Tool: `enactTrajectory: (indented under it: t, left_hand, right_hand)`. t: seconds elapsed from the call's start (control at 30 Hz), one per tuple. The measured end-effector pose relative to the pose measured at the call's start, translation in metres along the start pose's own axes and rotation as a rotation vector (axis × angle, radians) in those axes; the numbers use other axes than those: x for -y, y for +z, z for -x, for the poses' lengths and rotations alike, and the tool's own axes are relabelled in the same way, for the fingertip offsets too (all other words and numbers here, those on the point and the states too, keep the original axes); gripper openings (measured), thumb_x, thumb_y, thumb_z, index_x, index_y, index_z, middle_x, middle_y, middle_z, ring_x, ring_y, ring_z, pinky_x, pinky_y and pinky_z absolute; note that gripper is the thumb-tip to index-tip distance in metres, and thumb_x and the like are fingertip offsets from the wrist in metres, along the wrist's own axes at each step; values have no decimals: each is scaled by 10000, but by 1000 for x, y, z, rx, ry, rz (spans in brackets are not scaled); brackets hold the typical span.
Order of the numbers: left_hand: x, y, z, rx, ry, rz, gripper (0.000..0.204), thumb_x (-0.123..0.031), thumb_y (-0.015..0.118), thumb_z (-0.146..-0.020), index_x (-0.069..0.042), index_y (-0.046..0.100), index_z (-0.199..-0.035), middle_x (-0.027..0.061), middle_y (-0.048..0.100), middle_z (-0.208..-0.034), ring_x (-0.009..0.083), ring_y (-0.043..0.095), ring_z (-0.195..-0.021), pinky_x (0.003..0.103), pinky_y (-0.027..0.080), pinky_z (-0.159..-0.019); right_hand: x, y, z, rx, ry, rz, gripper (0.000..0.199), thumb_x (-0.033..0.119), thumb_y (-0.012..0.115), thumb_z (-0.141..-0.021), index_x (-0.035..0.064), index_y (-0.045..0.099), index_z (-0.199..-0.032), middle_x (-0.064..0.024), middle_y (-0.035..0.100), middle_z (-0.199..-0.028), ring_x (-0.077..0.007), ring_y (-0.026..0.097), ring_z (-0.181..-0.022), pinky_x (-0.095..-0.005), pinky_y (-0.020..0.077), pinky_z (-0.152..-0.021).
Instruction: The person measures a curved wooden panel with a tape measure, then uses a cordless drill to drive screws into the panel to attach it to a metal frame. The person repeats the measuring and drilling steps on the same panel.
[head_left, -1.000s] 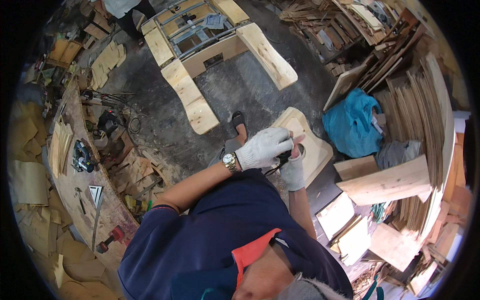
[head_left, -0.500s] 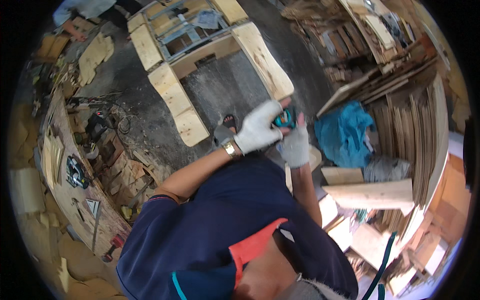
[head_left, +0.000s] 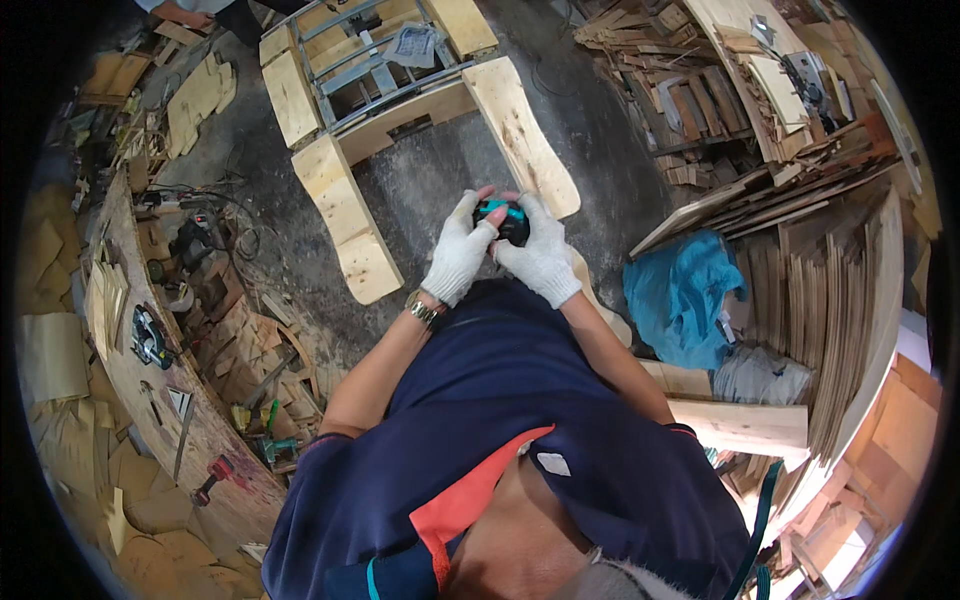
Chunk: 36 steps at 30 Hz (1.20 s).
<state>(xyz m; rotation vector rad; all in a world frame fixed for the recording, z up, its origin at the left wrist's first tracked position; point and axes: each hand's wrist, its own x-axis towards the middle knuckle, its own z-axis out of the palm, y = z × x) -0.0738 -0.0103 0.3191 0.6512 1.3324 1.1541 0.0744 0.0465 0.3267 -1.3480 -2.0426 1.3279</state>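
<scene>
Both my hands wear white knit gloves with bare fingertips, and they meet in front of my waist. Between them is a small rounded black-and-teal thing (head_left: pixel 514 222); its exact kind is hard to make out. My left hand (head_left: pixel 458 255) is closed on its left side, the thumb lying over the top. My right hand (head_left: pixel 541 256) wraps its right side. Beyond the hands stands a pale wooden frame with wavy side boards (head_left: pixel 522 135); metal rails (head_left: pixel 375 75) cross its far part.
On my left a long board (head_left: pixel 150 300) carries a black power tool (head_left: pixel 150 340), a triangular square (head_left: pixel 181 402) and a red cordless tool (head_left: pixel 212 478). Wood scraps lie beside it. To my right are a blue plastic bag (head_left: pixel 685 300) and stacked thin boards (head_left: pixel 815 290). A person (head_left: pixel 185 14) is at the far left.
Both hands have moved left and closer together around the black-and-teal thing. My right hand has closed on its right side. The person at the far left has shifted farther out of view.
</scene>
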Motion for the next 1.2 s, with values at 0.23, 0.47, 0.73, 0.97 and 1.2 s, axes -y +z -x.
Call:
enactTrajectory:
  t: [0.23,0.47,0.73,0.97,1.2]
  left_hand:
    - [-9,64,-27,-7,223,-189,550,-295,535,-1021,-31,399,-1484,67,552,-1337,227,574,-1180,349,472,-1001]
    - [-22,95,-92,-26,-2,-570,279,-257,584,-979,-22,617,-1126,93,665,-936,150,627,-863,301,505,-749]
    - [5,105,-135,114,-255,-178,334,-159,662,-948,9,546,-1212,94,661,-1042,183,655,-989,330,545,-884]
    - [-109,-57,-178,-304,-169,739,103,-114,619,-904,-30,567,-875,156,633,-909,371,624,-956,570,486,-983]
    - [-158,-130,-187,-448,221,621,231,-282,497,-1028,-53,476,-1049,224,590,-1129,367,598,-1068,473,507,-963]
  right_hand:
    - [-39,-46,-26,256,192,-1219,486,328,714,-932,63,551,-1306,-27,600,-1161,-114,569,-1075,-304,484,-928]
    - [-70,-95,-51,88,69,-465,688,353,674,-954,19,387,-1482,-84,661,-969,-104,638,-900,-311,533,-694]
    - [-141,-138,-25,158,98,-151,623,254,654,-890,55,454,-1445,-251,629,-1239,-422,610,-1160,-442,468,-997]
    - [-310,-175,107,258,284,268,475,129,582,-871,32,540,-1334,-296,576,-1244,-471,559,-1158,-474,459,-992]
    - [-372,-210,169,302,323,146,302,148,570,-880,42,597,-1162,-166,628,-965,-376,644,-850,-448,503,-757]
